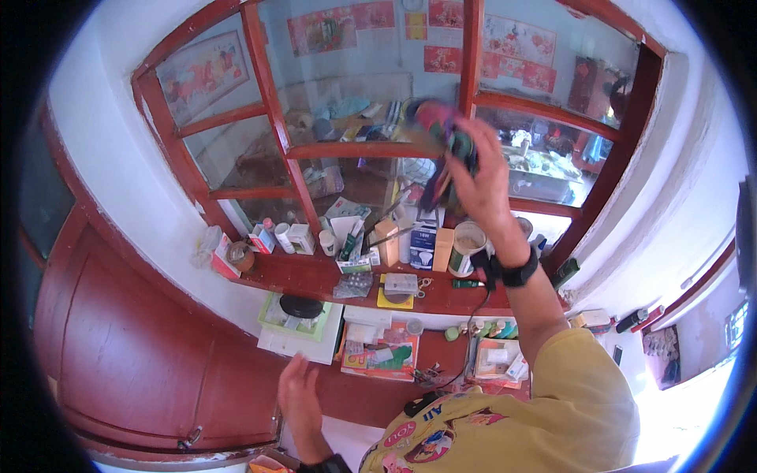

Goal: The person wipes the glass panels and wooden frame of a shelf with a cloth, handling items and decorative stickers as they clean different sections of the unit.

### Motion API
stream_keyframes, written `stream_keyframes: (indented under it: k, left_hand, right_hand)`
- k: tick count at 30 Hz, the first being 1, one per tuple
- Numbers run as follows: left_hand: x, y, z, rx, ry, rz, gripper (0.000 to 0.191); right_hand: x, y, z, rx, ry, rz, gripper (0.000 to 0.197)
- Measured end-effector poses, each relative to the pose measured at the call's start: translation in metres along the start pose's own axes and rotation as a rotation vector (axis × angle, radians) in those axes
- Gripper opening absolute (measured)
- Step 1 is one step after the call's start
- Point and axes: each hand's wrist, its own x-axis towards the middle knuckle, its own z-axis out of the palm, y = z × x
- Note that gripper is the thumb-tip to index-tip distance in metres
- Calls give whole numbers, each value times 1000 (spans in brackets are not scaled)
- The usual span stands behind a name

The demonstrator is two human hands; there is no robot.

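Note:
My right hand (486, 171) is raised in front of the window and holds a crumpled multicoloured cloth (445, 139), blurred at its upper end. The cloth lies over or close in front of a glass pane and the red wooden window frame (366, 149); whether it touches them I cannot tell. Low at the centre left, my left hand (300, 393) is held up with nothing in it, its fingers slightly bent, near the edge of the red table (349, 399).
Boxes, bottles, a light-bulb box (422, 248) and a white tub (467, 248) crowd the red windowsill (284, 272). Blister packs (353, 285) and scissors (423, 286) lie along its front. Below are a green tray (322, 334), books (378, 358) and small bottles. A dark cable hangs down.

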Motion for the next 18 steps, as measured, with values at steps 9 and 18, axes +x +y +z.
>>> stream_keyframes:
  k: [9,18]
  left_hand:
    - [-99,4,-84,415,598,3,31]
    - [-66,6,-77,19,429,50,34]
  right_hand:
    - [3,39,109,-625,-183,-165,24]
    - [30,25,160,-496,-450,-552,19]
